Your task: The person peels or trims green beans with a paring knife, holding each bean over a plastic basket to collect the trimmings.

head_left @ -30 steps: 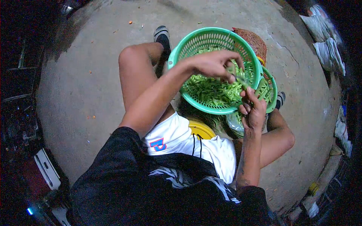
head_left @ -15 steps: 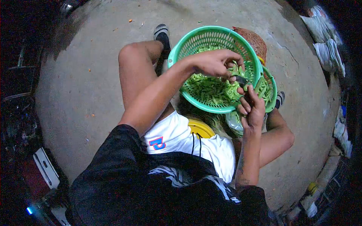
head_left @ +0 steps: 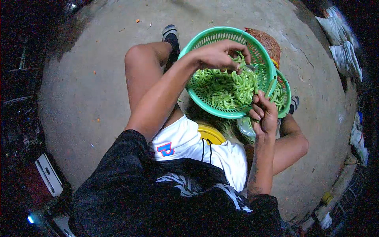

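Observation:
Over the green plastic basket (head_left: 199,100), my left hand (head_left: 221,55) has its fingers curled round some green vegetable pieces (head_left: 239,59). Beneath it lies a heap of cut green vegetable strips (head_left: 225,93), filling much of the basket's bottom. My right hand (head_left: 265,112) is closed at the basket's near right rim. A thin, shiny piece like a small knife blade (head_left: 250,68) shows between the two hands; it is blurred, and its handle is mostly hidden in my right fingers.
Under the right side of the basket sits a second green basket (head_left: 285,89) with more strips. Behind is a reddish-brown mesh sack (head_left: 264,41). A yellow round object (head_left: 211,135) and a clear plastic bag (head_left: 246,128) lie between my legs. White sacks (head_left: 345,59) stand at right.
My left hand has moved up and slightly left, away from my right hand. The blade has swung upward, and more of the cut strips shows below. My right hand has barely moved.

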{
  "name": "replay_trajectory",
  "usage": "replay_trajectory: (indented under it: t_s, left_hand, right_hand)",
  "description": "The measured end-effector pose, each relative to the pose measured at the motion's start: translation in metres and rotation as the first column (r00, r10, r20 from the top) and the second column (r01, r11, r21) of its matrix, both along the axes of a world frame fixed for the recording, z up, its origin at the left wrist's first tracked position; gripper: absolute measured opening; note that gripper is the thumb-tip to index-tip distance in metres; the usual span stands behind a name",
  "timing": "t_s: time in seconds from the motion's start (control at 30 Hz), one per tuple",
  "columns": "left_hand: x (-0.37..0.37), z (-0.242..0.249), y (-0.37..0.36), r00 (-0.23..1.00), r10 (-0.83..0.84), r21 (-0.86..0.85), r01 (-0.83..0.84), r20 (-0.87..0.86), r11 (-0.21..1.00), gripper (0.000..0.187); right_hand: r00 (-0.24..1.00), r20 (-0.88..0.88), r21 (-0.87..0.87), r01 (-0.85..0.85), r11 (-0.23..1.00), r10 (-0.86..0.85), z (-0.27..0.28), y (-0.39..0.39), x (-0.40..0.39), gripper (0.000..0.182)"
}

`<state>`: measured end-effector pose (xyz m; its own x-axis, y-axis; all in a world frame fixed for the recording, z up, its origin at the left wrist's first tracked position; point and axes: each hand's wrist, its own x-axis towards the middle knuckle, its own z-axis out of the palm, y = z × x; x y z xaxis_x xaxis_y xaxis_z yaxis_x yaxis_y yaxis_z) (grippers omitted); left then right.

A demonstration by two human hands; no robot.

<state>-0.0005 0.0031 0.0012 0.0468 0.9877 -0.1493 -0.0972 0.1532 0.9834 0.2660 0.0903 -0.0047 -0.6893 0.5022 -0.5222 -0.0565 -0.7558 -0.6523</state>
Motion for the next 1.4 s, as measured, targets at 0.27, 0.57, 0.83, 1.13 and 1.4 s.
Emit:
replay_trajectory:
  t_s: [0.27, 0.57, 0.83, 1.13, 1.4]
  left_hand:
    - [0.014, -0.015, 0.007, 0.986, -0.092, 0.052, 0.100, -0.139, 0.994, 0.036]
    - [0.031, -0.008, 0.004, 0.980, -0.156, 0.065, 0.165, -0.127, 0.984, 0.043]
    - [0.022, 0.003, 0.001, 0.979, -0.142, -0.043, 0.137, -0.147, 0.990, 0.042]
    - [0.006, -0.001, 0.004, 0.986, -0.006, 0.151, 0.032, -0.167, 0.988, 0.039]
    - [0.010, -0.001, 0.004, 0.986, -0.080, 0.022, 0.084, -0.149, 0.996, 0.040]
  right_hand:
    - [0.999, -0.036, -0.072, -0.008, 0.997, 0.006, -0.006, 0.003, 0.003, 0.014]
    - [0.999, -0.033, -0.088, 0.020, 0.996, -0.023, -0.008, 0.001, 0.000, 0.014]
    - [0.995, -0.098, -0.122, 0.008, 0.993, -0.020, -0.007, 0.000, -0.001, 0.015]
    - [0.997, 0.066, 0.052, -0.039, 0.998, 0.036, 0.005, -0.006, -0.007, 0.023]
    - [0.979, -0.072, -0.109, -0.197, 0.974, 0.190, 0.011, -0.006, -0.008, 0.048]
